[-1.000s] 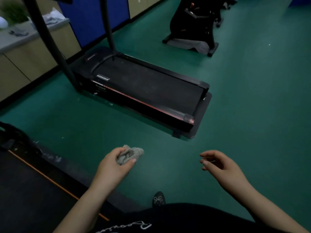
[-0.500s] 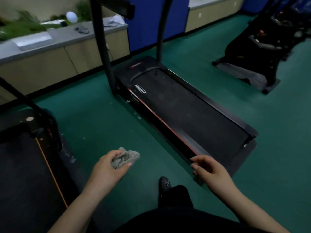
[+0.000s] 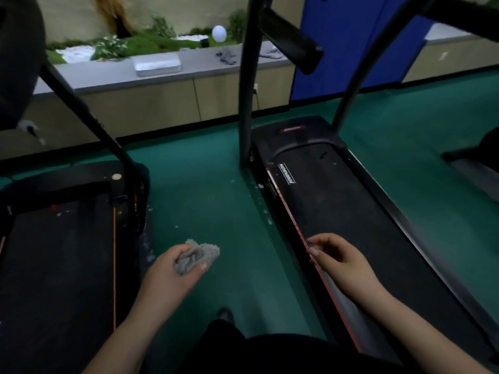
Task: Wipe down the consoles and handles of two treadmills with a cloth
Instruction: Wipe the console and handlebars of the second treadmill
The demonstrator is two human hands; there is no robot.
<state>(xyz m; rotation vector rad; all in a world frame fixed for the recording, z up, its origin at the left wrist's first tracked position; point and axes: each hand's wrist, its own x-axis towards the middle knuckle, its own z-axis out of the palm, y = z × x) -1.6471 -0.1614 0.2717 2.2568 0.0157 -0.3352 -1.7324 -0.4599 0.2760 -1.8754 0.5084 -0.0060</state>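
L hand [image 3: 172, 273] sits low centre, fingers & thumb curled round a bunched grey cloth [image 3: 198, 255]. The cloth pokes out past the fingertips, over the green floor [image 3: 205, 184] in the gap btw. the two treadmills. R hand [image 3: 343, 261] is well apart from it, fingers loosely curled & relaxed, gripping nothing. It hangs over the left side rail of the R treadmill [image 3: 337, 201], right by the red stripe; touching or not, we can't tell.

Btw. our forearms a dark shoe [image 3: 225, 315] rests on the floor, w/ dark clothing along the bottom edge.

R treadmill: black belt running away from us, white logo near the far end of the deck. Two dark posts rise there, the left post [image 3: 246, 103] straight, the right post [image 3: 351, 85] curved. A black handle [image 3: 291, 41] juts from the left post at the top.

L treadmill [image 3: 59, 252]: black deck w/ a thin orange line along its right edge & one slanted post [image 3: 89, 114] going up to the left. The dark bulk at top left is too blurred for us to tell what it is. White flecks dot the floor beside both decks.

Beyond both runs a long grey worktop [image 3: 108, 75] on beige cabinets. On it: a pale flat box [image 3: 158, 64] & some small dark bits [image 3: 226, 56]. Behind it are plants [image 3: 135, 45] & a white globe [image 3: 219, 33]. A blue panel [image 3: 345, 49] stands behind the R treadmill. At far right we see the base of another dark machine [image 3: 475, 155].
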